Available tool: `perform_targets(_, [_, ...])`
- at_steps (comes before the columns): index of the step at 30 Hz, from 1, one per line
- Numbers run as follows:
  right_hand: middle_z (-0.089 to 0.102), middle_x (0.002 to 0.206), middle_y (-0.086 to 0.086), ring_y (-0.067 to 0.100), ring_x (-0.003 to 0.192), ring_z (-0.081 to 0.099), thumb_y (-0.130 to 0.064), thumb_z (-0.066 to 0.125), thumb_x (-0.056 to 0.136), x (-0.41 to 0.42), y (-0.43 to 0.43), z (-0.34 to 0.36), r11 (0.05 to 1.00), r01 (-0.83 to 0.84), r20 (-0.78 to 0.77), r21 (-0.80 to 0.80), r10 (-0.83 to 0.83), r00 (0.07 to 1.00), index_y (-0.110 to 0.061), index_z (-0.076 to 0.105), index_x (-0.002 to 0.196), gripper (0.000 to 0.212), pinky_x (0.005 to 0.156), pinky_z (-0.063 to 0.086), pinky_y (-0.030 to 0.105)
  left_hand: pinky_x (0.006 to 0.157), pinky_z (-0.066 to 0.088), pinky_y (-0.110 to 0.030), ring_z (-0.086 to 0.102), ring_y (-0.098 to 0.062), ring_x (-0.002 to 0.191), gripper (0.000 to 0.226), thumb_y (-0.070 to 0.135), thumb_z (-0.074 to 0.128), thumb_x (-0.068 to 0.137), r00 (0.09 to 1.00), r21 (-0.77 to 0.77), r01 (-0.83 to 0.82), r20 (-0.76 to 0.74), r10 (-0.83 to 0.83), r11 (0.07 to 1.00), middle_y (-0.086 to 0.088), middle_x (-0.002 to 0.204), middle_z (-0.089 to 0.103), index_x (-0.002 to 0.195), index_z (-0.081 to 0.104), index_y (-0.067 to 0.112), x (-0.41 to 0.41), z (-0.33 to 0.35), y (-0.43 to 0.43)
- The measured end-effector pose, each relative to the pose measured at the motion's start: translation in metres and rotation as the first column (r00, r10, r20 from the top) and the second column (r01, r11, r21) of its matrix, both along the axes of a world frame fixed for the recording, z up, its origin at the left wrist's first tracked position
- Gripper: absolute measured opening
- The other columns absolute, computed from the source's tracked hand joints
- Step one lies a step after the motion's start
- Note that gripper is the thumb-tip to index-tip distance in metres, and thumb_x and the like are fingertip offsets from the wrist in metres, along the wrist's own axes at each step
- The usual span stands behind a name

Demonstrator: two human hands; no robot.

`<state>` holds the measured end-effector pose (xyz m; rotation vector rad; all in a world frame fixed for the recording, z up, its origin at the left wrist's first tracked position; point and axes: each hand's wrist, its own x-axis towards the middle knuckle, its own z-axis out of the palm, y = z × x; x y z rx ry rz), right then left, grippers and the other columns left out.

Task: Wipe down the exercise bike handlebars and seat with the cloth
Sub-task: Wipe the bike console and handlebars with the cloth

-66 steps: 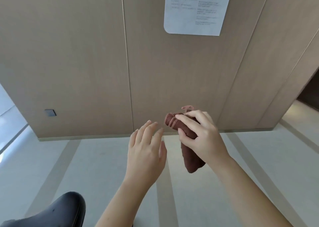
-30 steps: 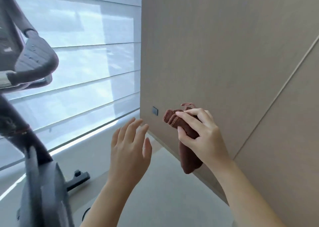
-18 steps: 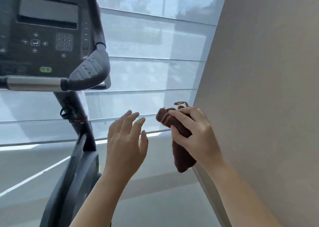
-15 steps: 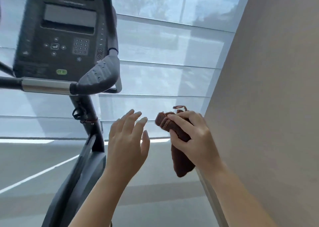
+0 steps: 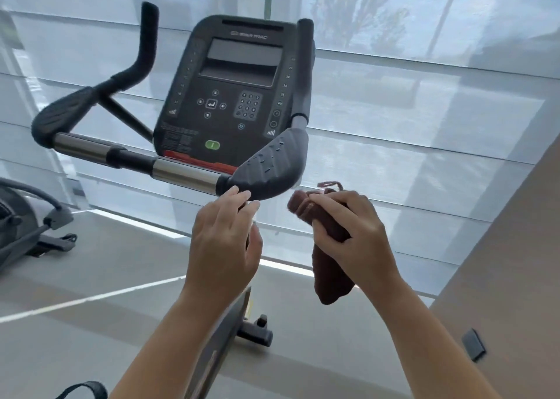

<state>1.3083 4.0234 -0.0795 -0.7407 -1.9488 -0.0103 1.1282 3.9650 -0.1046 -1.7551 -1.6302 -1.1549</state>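
The exercise bike's handlebars [image 5: 178,173] run across the upper middle: a chrome and black crossbar with grey padded ends, the right pad [image 5: 272,163] carrying water drops, and black upright grips. My right hand [image 5: 354,235] is shut on a folded brown cloth [image 5: 330,277], held just right of and below the right pad, apart from it. My left hand [image 5: 225,241] is empty with fingers apart, its fingertips at the underside of the right pad. The seat is out of view.
The bike's console [image 5: 239,95] stands behind the handlebars, its frame [image 5: 221,338] dropping between my forearms. Another machine [image 5: 21,220] sits at the left. A blinded window [image 5: 424,110] fills the back, a beige wall [image 5: 515,262] the right. A pedal strap [image 5: 81,389] shows at bottom left.
My view has swung left from the wall onto the bike, so the handlebars and console now sit centred. Both hands kept their pose, the left now reaching the right pad.
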Motion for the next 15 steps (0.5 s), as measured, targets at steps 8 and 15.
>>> perform_targets(8, [0.061, 0.097, 0.008, 0.026, 0.091, 0.054, -0.024, 0.056, 0.081, -0.063, 0.069, 0.072, 0.988, 0.039, 0.085, 0.149, -0.052, 0.995, -0.013, 0.066, 0.110, 0.033, 0.087, 0.041, 0.024, 0.099, 0.040, -0.045, 0.054, -0.029, 0.115, 0.037, 0.026, 0.047, 0.085, 0.993, 0.017, 0.083, -0.080, -0.081, 0.996, -0.014, 0.115, 0.063, 0.106, 0.064, 0.002, -0.060, 0.017, 0.050])
perform_targets(15, [0.050, 0.120, -0.010, 0.022, 0.114, 0.035, -0.047, 0.058, 0.082, -0.102, 0.107, 0.073, 0.966, 0.204, 0.456, -0.157, -0.112, 0.883, -0.040, 0.055, 0.120, 0.038, 0.095, 0.036, 0.036, 0.098, 0.040, -0.046, 0.055, -0.027, 0.114, 0.046, 0.040, 0.042, 0.091, 0.979, -0.055, 0.130, -0.149, -0.137, 0.990, -0.011, 0.115, 0.064, 0.109, 0.063, 0.004, -0.098, 0.009, 0.078])
